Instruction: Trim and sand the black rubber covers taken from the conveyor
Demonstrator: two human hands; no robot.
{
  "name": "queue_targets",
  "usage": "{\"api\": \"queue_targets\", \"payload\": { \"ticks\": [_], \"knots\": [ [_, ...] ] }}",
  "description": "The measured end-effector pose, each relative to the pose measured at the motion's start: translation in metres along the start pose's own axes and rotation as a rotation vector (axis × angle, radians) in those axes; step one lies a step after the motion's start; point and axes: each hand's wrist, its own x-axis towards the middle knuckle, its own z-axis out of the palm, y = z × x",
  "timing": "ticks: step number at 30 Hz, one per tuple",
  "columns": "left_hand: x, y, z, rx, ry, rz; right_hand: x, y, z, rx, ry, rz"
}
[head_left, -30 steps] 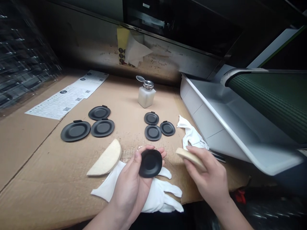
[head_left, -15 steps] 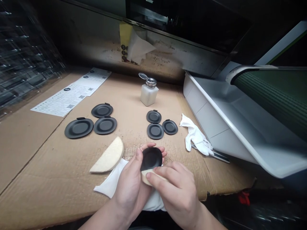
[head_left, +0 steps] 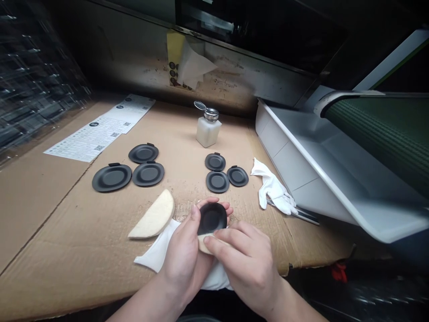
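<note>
Cupped in my left hand (head_left: 186, 250) is a small black lid-like piece (head_left: 212, 218), its dished face up. My right hand (head_left: 250, 259) pinches a cream felt pad (head_left: 205, 244) and presses it against the near part of that piece. Just left of my hands lies a larger half-round cream felt pad (head_left: 154, 217). A white cloth (head_left: 157, 250) is spread beneath my hands, partly hidden by them. Farther back rest two groups of similar black pieces, three at the left (head_left: 112, 177) and three nearer the middle (head_left: 217, 181), each with a small tab.
A glass bottle (head_left: 208, 129) with its metal flip lid up stands on the cardboard (head_left: 77, 250). White gloves (head_left: 273, 188) lie over a dark tool beside a large grey bin (head_left: 295, 179). Printed sheets (head_left: 100, 129) and stacked clear plastic (head_left: 33, 76) are at the left.
The view has shifted very slightly. Both hands keep their hold, and the felt pad stays against the near part of the black piece.
</note>
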Motion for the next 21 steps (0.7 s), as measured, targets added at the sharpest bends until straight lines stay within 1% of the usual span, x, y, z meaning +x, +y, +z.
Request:
{"api": "queue_targets", "payload": {
  "ticks": [2, 4, 6, 8, 11, 13, 15, 17, 20, 21],
  "knots": [
    [0.001, 0.000, 0.000, -0.012, -0.018, 0.017, -0.003, 0.012, -0.008, -0.009, -0.037, 0.036],
    [0.002, -0.001, 0.000, -0.012, -0.034, 0.040, -0.007, 0.029, -0.024, -0.060, -0.069, 0.110],
    [0.003, -0.001, 0.000, 0.007, -0.045, 0.048, -0.005, 0.041, -0.041, -0.089, -0.067, 0.168],
    [0.003, -0.001, 0.000, 0.034, -0.059, 0.055, 0.002, 0.044, -0.052, -0.043, -0.070, 0.147],
    [0.002, 0.000, 0.000, 0.066, -0.111, 0.070, 0.016, 0.036, -0.052, 0.006, -0.183, 0.055],
    [0.001, 0.000, 0.001, 0.090, -0.140, 0.069, 0.022, 0.029, -0.043, 0.009, -0.293, 0.041],
    [0.000, 0.000, 0.001, 0.120, -0.151, 0.063, 0.024, 0.024, -0.032, 0.044, -0.339, 0.059],
    [-0.001, 0.000, 0.001, 0.134, -0.149, 0.064, 0.024, 0.019, -0.023, 0.110, -0.306, 0.085],
    [0.000, -0.001, 0.000, 0.099, -0.124, 0.080, 0.022, 0.017, -0.015, 0.170, -0.162, 0.148],
    [0.000, -0.001, 0.000, 0.079, -0.110, 0.083, 0.020, 0.018, -0.015, 0.169, -0.097, 0.189]
  ]
}}
